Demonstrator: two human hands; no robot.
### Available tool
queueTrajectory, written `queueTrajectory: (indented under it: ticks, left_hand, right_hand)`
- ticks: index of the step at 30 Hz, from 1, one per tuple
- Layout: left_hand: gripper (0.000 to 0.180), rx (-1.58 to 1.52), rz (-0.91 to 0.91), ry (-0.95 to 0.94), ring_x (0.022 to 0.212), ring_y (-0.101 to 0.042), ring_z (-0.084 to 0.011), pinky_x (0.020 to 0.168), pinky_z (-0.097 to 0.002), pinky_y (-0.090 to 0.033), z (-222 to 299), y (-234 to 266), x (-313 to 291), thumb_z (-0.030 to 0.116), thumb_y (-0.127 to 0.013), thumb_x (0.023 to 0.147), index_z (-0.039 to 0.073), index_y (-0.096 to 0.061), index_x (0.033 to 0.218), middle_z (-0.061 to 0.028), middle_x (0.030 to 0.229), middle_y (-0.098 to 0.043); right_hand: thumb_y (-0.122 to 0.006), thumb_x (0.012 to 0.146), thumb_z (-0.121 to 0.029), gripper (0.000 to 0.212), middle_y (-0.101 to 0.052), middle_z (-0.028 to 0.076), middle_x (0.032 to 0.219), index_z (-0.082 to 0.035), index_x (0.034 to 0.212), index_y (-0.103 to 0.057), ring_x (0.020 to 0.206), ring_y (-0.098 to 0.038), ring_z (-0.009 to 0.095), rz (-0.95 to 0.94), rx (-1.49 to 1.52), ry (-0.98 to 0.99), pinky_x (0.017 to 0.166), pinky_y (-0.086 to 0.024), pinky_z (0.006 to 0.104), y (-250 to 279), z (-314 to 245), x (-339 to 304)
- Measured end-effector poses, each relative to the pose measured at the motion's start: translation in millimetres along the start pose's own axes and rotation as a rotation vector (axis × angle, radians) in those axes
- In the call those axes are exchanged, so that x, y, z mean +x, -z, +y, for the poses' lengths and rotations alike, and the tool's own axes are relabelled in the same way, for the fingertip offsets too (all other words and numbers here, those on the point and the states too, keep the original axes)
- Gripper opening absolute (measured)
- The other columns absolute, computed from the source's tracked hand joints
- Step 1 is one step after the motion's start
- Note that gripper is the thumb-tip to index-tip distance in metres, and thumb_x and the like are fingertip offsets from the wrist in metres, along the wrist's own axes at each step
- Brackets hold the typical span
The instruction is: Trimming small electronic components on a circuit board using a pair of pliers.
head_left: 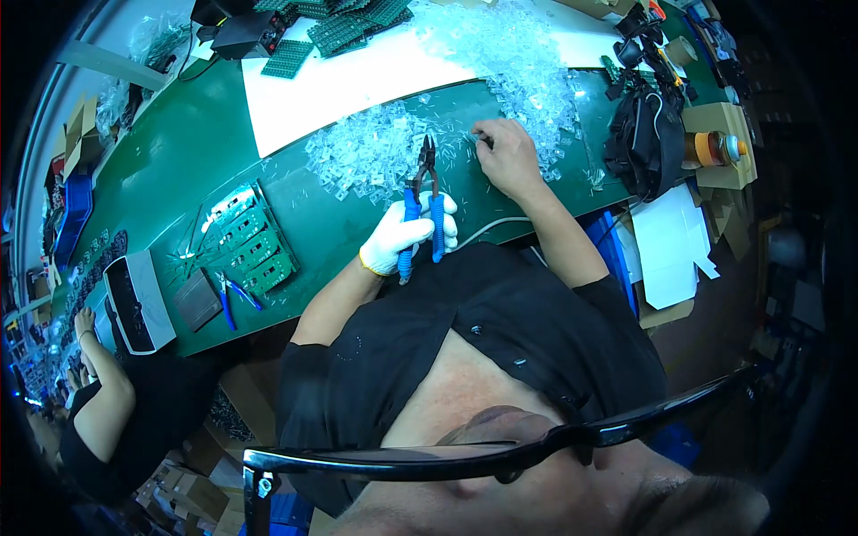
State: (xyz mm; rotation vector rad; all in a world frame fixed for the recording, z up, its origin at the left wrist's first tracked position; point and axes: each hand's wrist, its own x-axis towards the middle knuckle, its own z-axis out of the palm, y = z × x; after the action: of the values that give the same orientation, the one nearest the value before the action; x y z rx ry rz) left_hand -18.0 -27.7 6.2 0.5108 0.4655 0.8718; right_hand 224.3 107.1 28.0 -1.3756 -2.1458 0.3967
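Note:
My left hand (393,239), in a white glove, is closed round the blue handles of a pair of pliers (429,170). Their dark jaws point away from me, slightly apart, beside a pile of small clear plastic pieces (362,152). To the right, my bare right hand (511,159) hovers close over the bench with thumb and fingertips pinched together. Whatever is between those fingertips is too small to make out. Thin clear slivers (456,134) lie scattered between the pliers and my right hand.
A larger heap of clear pieces (527,67) covers the far right. Green circuit boards (357,27) are stacked at the back; more boards (259,241) and blue-handled pliers (229,299) lie left. A black bag (645,143) and jar (706,148) stand right. Another person's arm (107,393) shows far left.

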Motion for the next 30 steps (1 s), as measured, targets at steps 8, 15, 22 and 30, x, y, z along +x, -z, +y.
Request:
queueTrajectory:
  ticks: [8,15,22,30]
  left_hand:
    - [0.079,0.040,-0.019,0.112,0.107,-0.076,-0.0294,0.093,-0.0432,-0.061,2.9,-0.8,3.3,0.040,-0.086,0.092,-0.005,-0.053,0.148,-0.0157,0.119,-0.075]
    - [0.077,0.074,-0.051,0.103,0.106,-0.076,-0.0274,0.093,-0.0419,-0.061,5.0,-7.7,0.5,0.039,-0.086,0.091,-0.004,-0.056,0.147,-0.0134,0.117,-0.075]
    - [0.073,0.109,0.010,0.107,0.101,-0.076,-0.0244,0.089,-0.0398,-0.061,7.7,-16.2,-0.1,0.034,-0.087,0.091,-0.005,-0.056,0.144,-0.0120,0.112,-0.075]
    - [0.049,0.306,0.117,0.165,0.085,-0.075,-0.0215,0.076,-0.0355,-0.061,13.1,-13.0,-6.1,0.024,-0.081,0.096,-0.003,-0.064,0.132,-0.0114,0.099,-0.075]
  right_hand:
    - [-0.075,0.094,0.001,0.027,-0.073,0.009,0.107,0.003,0.121,-0.073,0.095,-0.072,0.012,-0.154,0.842,-0.268,0.082,-0.061,0.0271,24.8,-26.6,2.0]
    - [-0.073,0.093,0.005,0.028,-0.069,0.006,0.107,0.004,0.121,-0.070,0.094,-0.067,0.008,-0.245,0.899,-0.261,0.084,-0.058,0.0239,32.3,-37.4,7.2]
    - [-0.072,0.091,0.004,0.025,-0.071,0.005,0.103,0.004,0.116,-0.073,0.092,-0.068,0.009,-0.239,0.813,-0.237,0.083,-0.059,0.0245,37.8,-46.4,6.0]
    - [-0.072,0.091,0.005,0.027,-0.071,0.005,0.106,0.004,0.118,-0.073,0.094,-0.067,0.009,-0.231,0.865,-0.234,0.084,-0.058,0.0238,37.0,-42.4,7.1]
